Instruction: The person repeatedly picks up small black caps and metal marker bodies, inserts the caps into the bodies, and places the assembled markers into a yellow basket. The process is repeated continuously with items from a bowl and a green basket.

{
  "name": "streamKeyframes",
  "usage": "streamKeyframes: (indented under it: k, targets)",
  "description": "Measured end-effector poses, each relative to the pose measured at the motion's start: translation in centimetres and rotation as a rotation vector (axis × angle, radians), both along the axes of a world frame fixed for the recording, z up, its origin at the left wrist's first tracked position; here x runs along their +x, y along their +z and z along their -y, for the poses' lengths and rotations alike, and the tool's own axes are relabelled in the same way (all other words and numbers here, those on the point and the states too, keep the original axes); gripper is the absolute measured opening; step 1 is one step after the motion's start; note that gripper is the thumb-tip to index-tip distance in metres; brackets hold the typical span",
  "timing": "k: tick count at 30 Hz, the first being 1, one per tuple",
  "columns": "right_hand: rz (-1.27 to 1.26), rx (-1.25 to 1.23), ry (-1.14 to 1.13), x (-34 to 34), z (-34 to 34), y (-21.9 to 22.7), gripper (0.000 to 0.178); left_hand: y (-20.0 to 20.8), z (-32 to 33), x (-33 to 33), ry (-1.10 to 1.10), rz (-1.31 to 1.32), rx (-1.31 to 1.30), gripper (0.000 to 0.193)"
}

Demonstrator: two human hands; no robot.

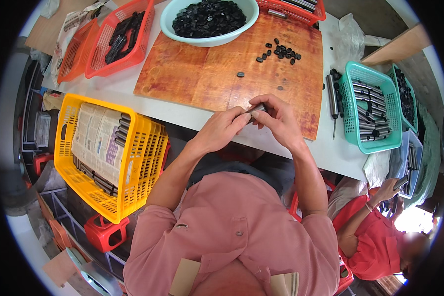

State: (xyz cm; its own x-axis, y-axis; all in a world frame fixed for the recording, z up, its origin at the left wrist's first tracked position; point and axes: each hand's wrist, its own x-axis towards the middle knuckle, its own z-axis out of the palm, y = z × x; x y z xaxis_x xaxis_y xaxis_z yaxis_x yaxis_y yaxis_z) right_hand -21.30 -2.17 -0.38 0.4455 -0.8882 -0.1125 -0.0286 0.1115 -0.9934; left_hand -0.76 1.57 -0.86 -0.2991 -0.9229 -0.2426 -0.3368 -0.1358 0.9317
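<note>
Above the near edge of the wooden board, my left hand (219, 129) and my right hand (281, 122) meet around a short dark metal tube (254, 113). The fingers of both are closed on it, with my right thumb near its dark end. Much of the tube is hidden by my fingers. Beyond my hands, several small black oval caps (283, 51) lie scattered on the board (192, 74). One single cap (240, 74) lies apart from them, closer to my hands.
A pale blue basin (168, 30) full of black pieces stands at the back. Red baskets (94, 64) are at far left, a yellow crate (128, 197) with tubes and newspaper at left. At right stand a green basket (350, 118) of metal tubes and a seated person in red (375, 246).
</note>
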Motion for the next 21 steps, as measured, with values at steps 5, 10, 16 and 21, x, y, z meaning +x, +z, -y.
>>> streamKeyframes:
  k: [5, 10, 16, 21]
  targets:
    - [0.024, 0.031, -0.014, -0.2, 0.1, 0.2, 0.023, -0.1, 0.4, -0.4, -0.008, -0.087, 0.048, 0.045]
    - [0.005, 0.049, -0.007, -0.6, 0.1, 0.0, 0.023, -0.9, 0.4, -0.9, -0.057, -0.36, 0.156, 0.048]
    - [-0.003, 0.046, -0.004, -0.5, -0.3, 0.3, 0.024, -1.4, 0.3, -0.7, -0.136, -0.503, 0.248, 0.05]
    - [-0.01, 0.043, -0.007, -0.6, -0.1, 0.1, 0.026, -1.9, -0.5, -1.8, -0.034, -0.512, 0.222, 0.048]
